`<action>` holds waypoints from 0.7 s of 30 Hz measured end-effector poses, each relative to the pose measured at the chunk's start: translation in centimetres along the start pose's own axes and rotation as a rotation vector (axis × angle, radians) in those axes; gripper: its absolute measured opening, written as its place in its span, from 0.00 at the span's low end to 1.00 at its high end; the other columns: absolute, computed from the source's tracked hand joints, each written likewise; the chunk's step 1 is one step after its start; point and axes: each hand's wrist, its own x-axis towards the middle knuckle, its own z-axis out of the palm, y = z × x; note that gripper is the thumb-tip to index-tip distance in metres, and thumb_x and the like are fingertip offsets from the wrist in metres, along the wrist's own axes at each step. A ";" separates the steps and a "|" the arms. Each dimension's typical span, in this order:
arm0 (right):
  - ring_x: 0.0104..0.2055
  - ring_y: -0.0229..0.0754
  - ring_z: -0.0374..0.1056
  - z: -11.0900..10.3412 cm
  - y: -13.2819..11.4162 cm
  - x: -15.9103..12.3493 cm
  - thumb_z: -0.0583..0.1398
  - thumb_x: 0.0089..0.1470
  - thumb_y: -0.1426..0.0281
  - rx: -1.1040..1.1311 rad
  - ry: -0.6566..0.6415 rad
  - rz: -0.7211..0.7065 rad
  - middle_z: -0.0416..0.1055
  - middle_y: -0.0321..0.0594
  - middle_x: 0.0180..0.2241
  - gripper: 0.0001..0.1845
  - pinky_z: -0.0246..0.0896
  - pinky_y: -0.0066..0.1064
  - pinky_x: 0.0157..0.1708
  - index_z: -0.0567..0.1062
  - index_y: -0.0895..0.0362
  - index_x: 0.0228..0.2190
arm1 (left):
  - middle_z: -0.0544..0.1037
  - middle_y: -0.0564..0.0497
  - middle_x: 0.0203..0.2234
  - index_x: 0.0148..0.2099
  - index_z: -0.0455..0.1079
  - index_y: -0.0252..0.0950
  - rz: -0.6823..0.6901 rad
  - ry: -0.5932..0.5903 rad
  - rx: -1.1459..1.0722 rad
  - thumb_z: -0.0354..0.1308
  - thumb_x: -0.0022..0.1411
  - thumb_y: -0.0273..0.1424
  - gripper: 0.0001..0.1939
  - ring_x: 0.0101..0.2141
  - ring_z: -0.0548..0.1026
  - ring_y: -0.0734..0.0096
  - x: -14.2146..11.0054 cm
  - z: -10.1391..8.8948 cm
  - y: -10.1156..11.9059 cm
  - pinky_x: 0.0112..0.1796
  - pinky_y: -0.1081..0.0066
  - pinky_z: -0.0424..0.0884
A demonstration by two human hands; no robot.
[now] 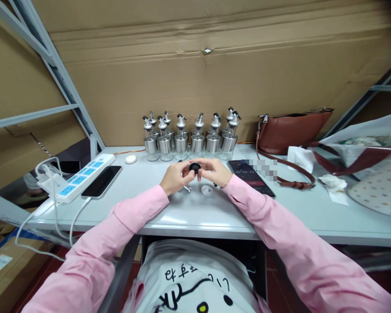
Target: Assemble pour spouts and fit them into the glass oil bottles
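Between my two hands is a small round black part (194, 167), held over the table in front of the bottles. My left hand (176, 177) is closed with thumb and fingers on its left side. From the other side my right hand (215, 171) pinches the same part. Below them on the table lie a clear round plastic piece (207, 190) and a small whitish piece (187, 189), partly hidden by my left hand. Behind my hands stand several glass bottles (197, 143) with steel bands and pourer tops.
On the left are a white power strip (84, 178), a phone (102, 181) with a charging cable and a white oval object (130, 159). To the right lie a phone with a timer (247, 174), a brown handbag (289, 130), tissues (333, 183) and a dotted bag (378, 187).
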 end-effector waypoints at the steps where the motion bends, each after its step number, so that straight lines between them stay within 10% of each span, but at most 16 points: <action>1: 0.19 0.35 0.67 0.0 -0.1 0.0 0.54 0.41 0.72 0.006 0.003 0.002 0.72 0.35 0.23 0.20 0.66 0.32 0.29 0.73 0.61 0.38 | 0.65 0.55 0.17 0.25 0.64 0.34 0.002 0.000 0.002 0.49 0.52 0.37 0.12 0.22 0.61 0.76 0.0 0.0 0.0 0.25 0.75 0.55; 21: 0.12 0.31 0.60 0.4 -1.3 -0.3 0.55 0.34 0.73 0.016 0.026 0.084 0.67 0.27 0.16 0.13 0.55 0.22 0.13 0.65 0.57 0.29 | 0.61 0.57 0.13 0.19 0.55 0.35 0.078 -0.034 -0.041 0.49 0.45 0.34 0.09 0.20 0.59 0.77 0.3 -0.2 -0.2 0.26 0.75 0.56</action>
